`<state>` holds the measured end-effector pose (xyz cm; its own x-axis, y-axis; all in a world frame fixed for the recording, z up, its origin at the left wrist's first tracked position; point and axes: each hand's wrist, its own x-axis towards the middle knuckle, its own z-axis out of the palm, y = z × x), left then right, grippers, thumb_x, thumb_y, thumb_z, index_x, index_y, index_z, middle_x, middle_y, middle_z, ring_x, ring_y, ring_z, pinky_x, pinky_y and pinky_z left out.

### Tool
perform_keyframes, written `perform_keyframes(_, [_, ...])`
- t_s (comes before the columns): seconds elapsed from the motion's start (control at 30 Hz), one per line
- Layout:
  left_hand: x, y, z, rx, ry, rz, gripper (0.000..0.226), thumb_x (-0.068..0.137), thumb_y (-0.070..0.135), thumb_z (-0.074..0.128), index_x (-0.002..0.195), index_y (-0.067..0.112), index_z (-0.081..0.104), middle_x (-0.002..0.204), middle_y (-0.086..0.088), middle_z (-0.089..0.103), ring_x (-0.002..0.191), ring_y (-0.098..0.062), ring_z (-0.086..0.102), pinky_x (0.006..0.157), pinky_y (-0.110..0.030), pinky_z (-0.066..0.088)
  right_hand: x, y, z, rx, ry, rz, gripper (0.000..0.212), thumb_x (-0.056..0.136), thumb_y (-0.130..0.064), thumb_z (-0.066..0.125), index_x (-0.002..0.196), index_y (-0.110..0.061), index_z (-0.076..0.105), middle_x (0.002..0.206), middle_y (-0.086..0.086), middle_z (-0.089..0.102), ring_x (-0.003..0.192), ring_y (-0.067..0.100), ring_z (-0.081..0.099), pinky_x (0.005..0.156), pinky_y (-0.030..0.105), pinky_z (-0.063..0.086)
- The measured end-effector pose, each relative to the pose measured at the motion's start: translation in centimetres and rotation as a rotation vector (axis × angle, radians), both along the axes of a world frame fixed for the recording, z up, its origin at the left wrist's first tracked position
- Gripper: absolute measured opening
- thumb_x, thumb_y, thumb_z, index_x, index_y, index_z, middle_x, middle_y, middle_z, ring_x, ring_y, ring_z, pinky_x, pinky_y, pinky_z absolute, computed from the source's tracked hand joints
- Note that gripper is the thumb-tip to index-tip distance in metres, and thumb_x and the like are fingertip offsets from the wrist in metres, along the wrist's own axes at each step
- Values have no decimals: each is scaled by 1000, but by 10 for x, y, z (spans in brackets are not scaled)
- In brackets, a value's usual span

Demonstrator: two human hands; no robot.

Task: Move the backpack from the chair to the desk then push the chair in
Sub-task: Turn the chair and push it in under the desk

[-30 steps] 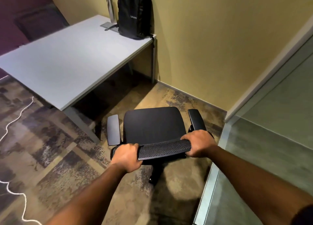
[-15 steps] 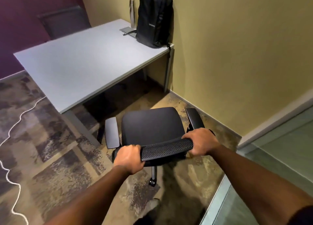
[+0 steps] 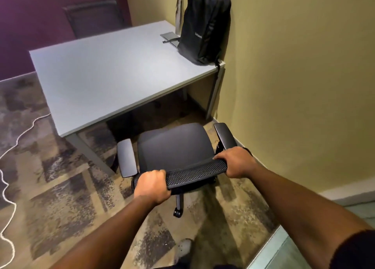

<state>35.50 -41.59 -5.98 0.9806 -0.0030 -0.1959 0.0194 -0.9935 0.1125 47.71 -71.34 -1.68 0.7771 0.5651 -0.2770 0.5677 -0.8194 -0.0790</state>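
Hands (image 3: 152, 185) and chair (image 3: 174, 147) nearer desk (image 3: 113, 74)

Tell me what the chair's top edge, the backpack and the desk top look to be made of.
Black perforated top edge of the chair back: looks like mesh or moulded plastic, given its dotted hole pattern. Black upright backpack: woven fabric, matte, softly creased. Pale grey flat desk top: probably laminate board, smooth with a faint sheen; the core can't be told.

Open carpet lies between the chair (image 3: 172, 147) and the desk (image 3: 113, 76), with a dark gap under the desktop ahead. The desk's slanted leg (image 3: 91, 153) stands just left of the chair; the yellow wall (image 3: 294, 86) runs close along its right. A white cable (image 3: 12, 153) trails far left.
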Motion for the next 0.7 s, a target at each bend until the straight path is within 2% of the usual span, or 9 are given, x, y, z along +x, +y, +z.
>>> perform_keyframes(0.33, [73,-45,3,4,25,210,42,68,48,56,105,29,61,102,3,71,94,-23,67,77,-36,53,122,-27,-2,36,-31,194,63,65,-38,62,128,-42,65,112,-15,75,103,15,69,86,32,56])
perform_keyframes(0.57, [131,-80,6,-14,23,335,48,65,52,55,110,35,59,105,9,70,96,-18,66,76,-35,51,213,-37,5,-2,-20,382,62,74,-30,64,136,-39,59,123,-11,71,113,18,65,92,34,53])
perform_keyframes(0.7, [159,-85,9,-27,31,370,50,66,53,52,113,36,59,106,10,71,96,-18,67,75,-35,53,254,-33,2,-6,-30,441,64,72,-36,62,137,-39,57,124,-12,69,113,17,64,93,34,53])
